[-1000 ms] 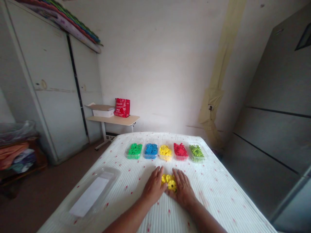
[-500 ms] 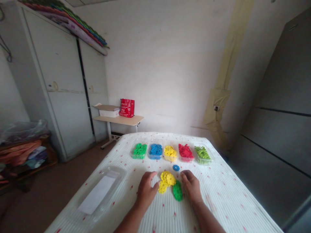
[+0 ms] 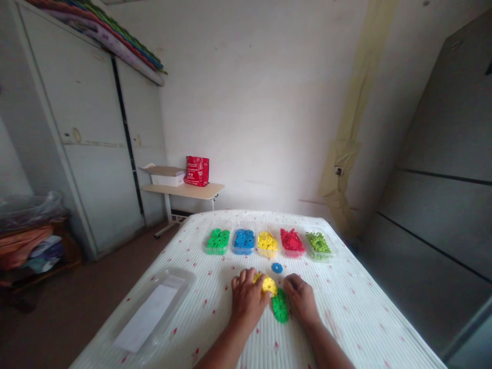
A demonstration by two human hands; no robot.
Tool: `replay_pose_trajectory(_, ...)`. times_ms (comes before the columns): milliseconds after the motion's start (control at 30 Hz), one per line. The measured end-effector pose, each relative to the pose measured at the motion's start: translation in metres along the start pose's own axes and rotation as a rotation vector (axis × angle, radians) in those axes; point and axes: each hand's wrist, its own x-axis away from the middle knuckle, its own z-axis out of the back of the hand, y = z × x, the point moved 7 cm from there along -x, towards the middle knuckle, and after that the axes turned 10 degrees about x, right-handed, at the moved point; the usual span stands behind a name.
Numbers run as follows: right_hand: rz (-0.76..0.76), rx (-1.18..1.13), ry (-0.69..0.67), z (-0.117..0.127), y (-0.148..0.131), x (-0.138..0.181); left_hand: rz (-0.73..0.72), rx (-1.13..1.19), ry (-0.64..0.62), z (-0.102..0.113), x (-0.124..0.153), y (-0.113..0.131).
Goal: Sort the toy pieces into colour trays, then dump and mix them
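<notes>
My left hand (image 3: 247,300) lies over a small heap of yellow toothed discs (image 3: 268,285) on the white cloth-covered table (image 3: 346,302), its fingers curled round them. Just right of it sits a pile of green discs (image 3: 280,306). My right hand (image 3: 302,300) rests beside the green pile with its fingers curled under; what they hold, if anything, is hidden. A single blue disc (image 3: 277,267) lies a little farther out. Behind it stands a row of clear trays: green (image 3: 217,241), blue (image 3: 243,240), yellow (image 3: 267,242), red (image 3: 292,241) and light green (image 3: 319,243).
A clear plastic lid with a white sheet (image 3: 151,310) lies at the table's left edge. A small side table (image 3: 182,190) with a red bag and a box stands by the far wall. Wardrobe doors (image 3: 88,143) fill the left; grey panels (image 3: 442,169) fill the right.
My left hand has slid right and forward onto the yellow discs, covering most of them. My right hand has stayed beside the green pile. The view has shifted slightly.
</notes>
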Motion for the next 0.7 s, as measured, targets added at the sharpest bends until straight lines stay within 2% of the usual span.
replay_pose_trajectory(700, -0.007, 0.015, -0.005, 0.0001, 0.0011, 0.0001, -0.134, 0.163, 0.013, 0.0022, 0.0047, 0.0003)
